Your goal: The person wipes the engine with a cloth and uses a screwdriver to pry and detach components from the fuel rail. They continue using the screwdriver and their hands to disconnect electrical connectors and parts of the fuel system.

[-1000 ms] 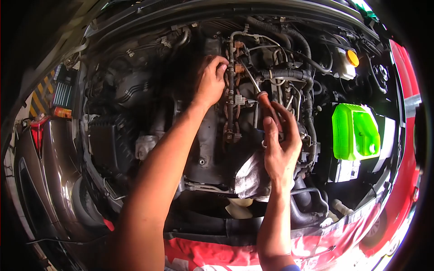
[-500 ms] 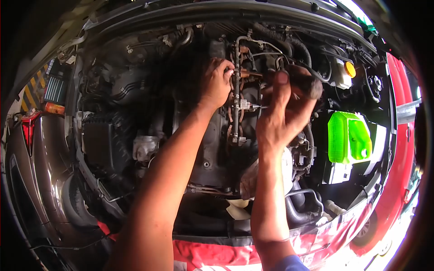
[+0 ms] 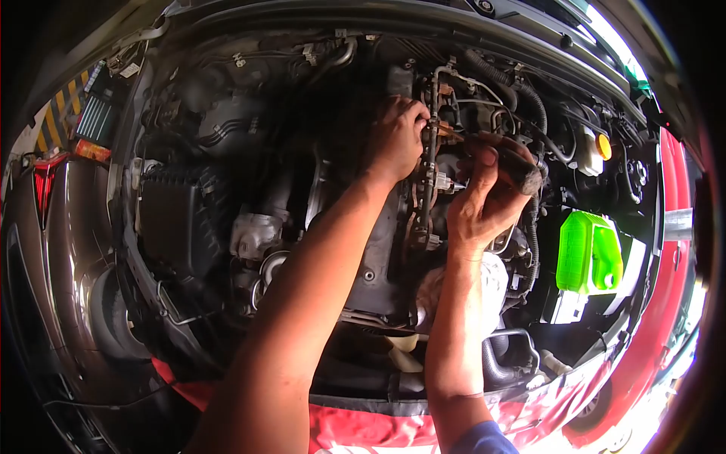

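Note:
My right hand (image 3: 488, 189) is wrapped round a screwdriver (image 3: 522, 172) with a thick dark handle. Its thin shaft points left, towards the metal fuel rail (image 3: 429, 163) on the engine. My left hand (image 3: 397, 136) has its fingers bent and pressed together at the rail's left side, close to the shaft's far end; I cannot tell what they pinch. Just below the fingers, a pale injector connector (image 3: 445, 181) sits beside the rail. The black engine cover (image 3: 368, 253) lies under my left forearm.
A bright green plastic container (image 3: 586, 253) stands on the right, near a reservoir with a yellow cap (image 3: 603, 146). A black box (image 3: 178, 219) fills the left of the bay. Red cloth (image 3: 363, 427) covers the front edge. A white bundle (image 3: 484, 295) lies behind my right forearm.
The view has shifted, so the engine bay sits further right and slightly lower. The screwdriver has tilted, its handle end now lower relative to my right hand. My left hand stays at the rail.

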Tool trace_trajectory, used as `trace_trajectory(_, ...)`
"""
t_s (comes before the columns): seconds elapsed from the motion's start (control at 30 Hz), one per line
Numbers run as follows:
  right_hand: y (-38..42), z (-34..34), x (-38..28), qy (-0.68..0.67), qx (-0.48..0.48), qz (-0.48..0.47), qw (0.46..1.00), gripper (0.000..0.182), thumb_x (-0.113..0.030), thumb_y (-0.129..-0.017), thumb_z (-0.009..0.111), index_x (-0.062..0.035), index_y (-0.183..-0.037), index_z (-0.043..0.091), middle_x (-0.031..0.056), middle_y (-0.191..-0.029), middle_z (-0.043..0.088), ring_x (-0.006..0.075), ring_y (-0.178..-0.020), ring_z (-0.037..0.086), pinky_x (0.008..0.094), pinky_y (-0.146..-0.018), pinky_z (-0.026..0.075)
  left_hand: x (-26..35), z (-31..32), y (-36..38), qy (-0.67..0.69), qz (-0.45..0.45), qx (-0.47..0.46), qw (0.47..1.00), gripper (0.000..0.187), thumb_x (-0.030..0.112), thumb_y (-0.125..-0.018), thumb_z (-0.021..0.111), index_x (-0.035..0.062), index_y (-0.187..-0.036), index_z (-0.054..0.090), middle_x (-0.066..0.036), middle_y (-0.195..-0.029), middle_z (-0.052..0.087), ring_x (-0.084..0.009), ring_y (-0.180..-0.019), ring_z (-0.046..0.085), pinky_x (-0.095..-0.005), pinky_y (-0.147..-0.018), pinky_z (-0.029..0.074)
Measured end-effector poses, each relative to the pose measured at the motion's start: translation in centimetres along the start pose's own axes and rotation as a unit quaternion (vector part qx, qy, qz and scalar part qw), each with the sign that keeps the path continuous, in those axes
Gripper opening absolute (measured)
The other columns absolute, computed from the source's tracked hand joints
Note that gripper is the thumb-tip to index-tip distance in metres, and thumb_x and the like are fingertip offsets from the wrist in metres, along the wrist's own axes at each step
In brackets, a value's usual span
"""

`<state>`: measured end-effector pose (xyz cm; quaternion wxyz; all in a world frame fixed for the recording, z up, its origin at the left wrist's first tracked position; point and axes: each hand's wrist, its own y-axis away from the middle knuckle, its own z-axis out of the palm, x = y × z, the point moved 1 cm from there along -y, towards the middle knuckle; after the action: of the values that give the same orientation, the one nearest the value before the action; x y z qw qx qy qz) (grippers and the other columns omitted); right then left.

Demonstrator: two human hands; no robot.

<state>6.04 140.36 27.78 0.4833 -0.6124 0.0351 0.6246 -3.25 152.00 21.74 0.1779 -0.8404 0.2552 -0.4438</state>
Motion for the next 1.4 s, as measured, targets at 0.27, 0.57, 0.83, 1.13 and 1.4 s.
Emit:
trace_trajectory(0.27, 0.4, -0.1, 0.6, 0.049, -0.029, 0.011, 0.998, 0.042, -0.009, -0.097, 0.077, 0.0039, -0.130, 0.055, 0.0144, -0.112, 0.073, 0.0183, -0.099, 0.072, 0.0310, -0.087, 0.059, -0.3, 0.1, 0.0, -0.003, 0.001, -0.002, 1.000, 0.011, 0.002, -0.093, 0.067, 0.0064, -0.103, 0.065, -0.014, -0.110, 0.069, -0.0414, -0.119, 0.059, -0.0494, -0.105, 0.047)
trace_trajectory(0.57, 0.3, 1.3, -0.7, 0.207, -0.125, -0.141, 0.960, 0.042, -0.004, -0.084, 0.086, -0.0020, -0.121, 0.066, 0.0151, -0.113, 0.071, 0.0292, -0.103, 0.072, 0.0361, -0.086, 0.058, -0.8, 0.0, -0.1, 0.009, 0.018, -0.015, 1.000, 0.008, 0.006, -0.094, 0.065, 0.0100, -0.102, 0.065, -0.010, -0.109, 0.065, -0.0362, -0.115, 0.059, -0.0489, -0.094, 0.053)
trace_trajectory(0.83, -0.3, -0.1, 0.2, -0.044, -0.033, 0.054, 0.997, 0.029, 0.003, -0.098, 0.067, 0.0021, -0.125, 0.058, 0.0088, -0.113, 0.071, 0.0158, -0.093, 0.069, 0.0290, -0.087, 0.056, 0.1, -0.1, -0.1, -0.006, 0.020, 0.020, 1.000, 0.005, 0.004, -0.096, 0.064, 0.0046, -0.101, 0.064, -0.016, -0.100, 0.066, -0.0403, -0.105, 0.061, -0.0491, -0.091, 0.049)
trace_trajectory(1.13, -0.7, -0.3, 0.6, -0.050, -0.033, 0.052, 0.997, 0.033, 0.000, -0.099, 0.070, 0.0009, -0.129, 0.056, 0.0097, -0.114, 0.071, 0.0136, -0.096, 0.068, 0.0255, -0.083, 0.055, 0.2, 0.0, -0.2, 0.001, 0.031, 0.025, 0.999, 0.010, 0.003, -0.094, 0.065, 0.0054, -0.103, 0.065, -0.017, -0.102, 0.066, -0.0409, -0.102, 0.063, -0.0477, -0.089, 0.051)
trace_trajectory(1.4, -0.7, -1.1, 0.6, -0.042, 0.037, 0.005, 0.998, 0.029, -0.008, -0.102, 0.067, 0.0023, -0.126, 0.053, 0.0145, -0.110, 0.072, 0.0163, -0.084, 0.071, 0.0260, -0.074, 0.058, 0.3, -0.2, -0.3, 0.019, 0.035, 0.007, 0.999, 0.013, 0.003, -0.092, 0.068, 0.0055, -0.105, 0.066, -0.015, -0.105, 0.067, -0.0386, -0.104, 0.064, -0.0459, -0.091, 0.052)
